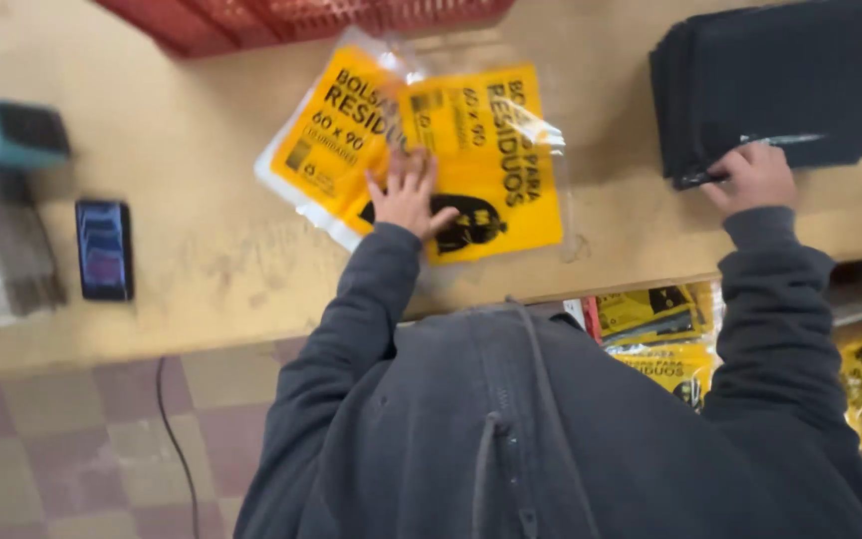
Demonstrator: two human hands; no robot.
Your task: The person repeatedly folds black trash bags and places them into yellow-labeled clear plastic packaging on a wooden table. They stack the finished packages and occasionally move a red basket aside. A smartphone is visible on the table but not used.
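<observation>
On the tan wooden tabletop (202, 150), your left hand (406, 195) lies flat, fingers spread, on the clear plastic sleeves with yellow printed inserts (431, 150) — you seem to be steadying them. Your right hand (755, 178) pinches the stack of folded black plastic bags (780, 80), seemingly lifting one — sliding it in needs the sleeve's mouth, hard to make out.

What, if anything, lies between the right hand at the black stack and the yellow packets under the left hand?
Nothing visible: only bare wooden tabletop separates the right hand, gripping the stack of black bags, from the yellow packets pressed flat by the left hand.
</observation>
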